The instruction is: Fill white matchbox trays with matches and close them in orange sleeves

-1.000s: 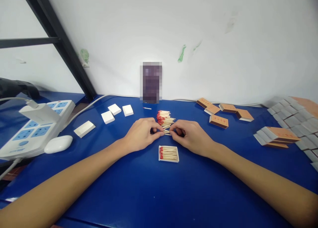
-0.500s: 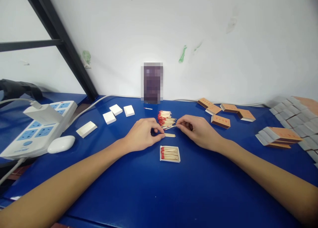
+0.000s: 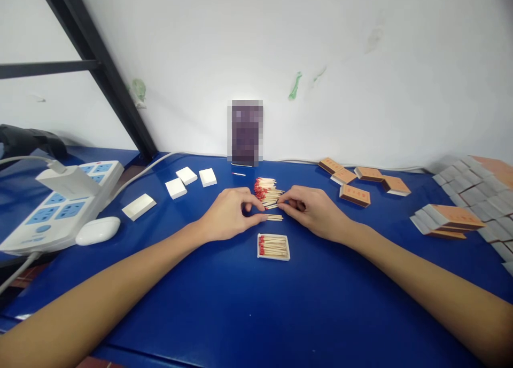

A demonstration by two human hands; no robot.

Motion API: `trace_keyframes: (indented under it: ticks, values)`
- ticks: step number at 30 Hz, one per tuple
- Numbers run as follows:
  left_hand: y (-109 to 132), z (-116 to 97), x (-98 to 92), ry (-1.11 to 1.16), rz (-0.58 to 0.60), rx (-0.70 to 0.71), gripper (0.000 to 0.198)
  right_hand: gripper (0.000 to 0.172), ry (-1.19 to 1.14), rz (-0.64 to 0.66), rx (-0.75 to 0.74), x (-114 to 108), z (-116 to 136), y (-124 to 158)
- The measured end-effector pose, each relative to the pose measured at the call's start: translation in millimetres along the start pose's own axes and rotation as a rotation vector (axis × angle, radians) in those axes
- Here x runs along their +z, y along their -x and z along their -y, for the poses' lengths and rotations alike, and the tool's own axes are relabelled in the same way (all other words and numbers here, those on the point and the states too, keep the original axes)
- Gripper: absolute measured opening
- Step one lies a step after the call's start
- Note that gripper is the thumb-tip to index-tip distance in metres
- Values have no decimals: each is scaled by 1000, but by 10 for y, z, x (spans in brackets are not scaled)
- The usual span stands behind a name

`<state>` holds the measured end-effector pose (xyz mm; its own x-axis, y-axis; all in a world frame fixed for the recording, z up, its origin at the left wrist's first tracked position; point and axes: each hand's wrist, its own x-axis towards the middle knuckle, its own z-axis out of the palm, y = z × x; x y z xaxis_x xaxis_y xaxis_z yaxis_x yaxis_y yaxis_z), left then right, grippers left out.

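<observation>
A loose pile of red-tipped matches (image 3: pixel 267 190) lies on the blue table (image 3: pixel 224 304). My left hand (image 3: pixel 228 214) rests beside it, its fingers pinched on a few matches (image 3: pixel 274 217) lying flat. My right hand (image 3: pixel 310 210) is at the pile's right edge, fingertips pinched on matches there. Just in front of both hands an open white tray (image 3: pixel 273 247) holds a row of matches.
Small white trays (image 3: pixel 175 188) lie at the left, near a power strip (image 3: pixel 60 202) and a white earbud case (image 3: pixel 98 231). Orange matchbox sleeves (image 3: pixel 354 195) and stacked grey ones (image 3: pixel 473 189) sit at the right. A single match (image 3: pixel 238 173) lies by the wall.
My right hand drew away from my left hand to the pile's right edge, then came back a little. My left hand stayed on the small bundle.
</observation>
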<state>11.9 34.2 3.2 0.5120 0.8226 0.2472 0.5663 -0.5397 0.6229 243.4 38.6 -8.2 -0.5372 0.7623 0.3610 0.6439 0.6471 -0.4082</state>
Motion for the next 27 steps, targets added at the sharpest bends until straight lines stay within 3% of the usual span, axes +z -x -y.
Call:
trace_keyframes:
  ticks: [4, 9, 14, 20, 27]
  values:
    - [-36, 55, -11, 24, -65, -35, 13, 13, -81, 94, 151, -33, 78, -18]
    - [-51, 107, 2, -49, -45, 12, 11, 17, -167, 151, 260, -67, 197, -32]
    - [-51, 112, 8, -105, -23, 47, 12, 21, -282, 116, 265, -72, 206, -30]
    - [-64, 118, 15, -114, -9, 62, 13, 19, -208, -90, 253, 18, 125, -37]
    - [-54, 103, -19, 19, 50, -9, 13, 18, -68, -48, 138, 61, 114, -16]
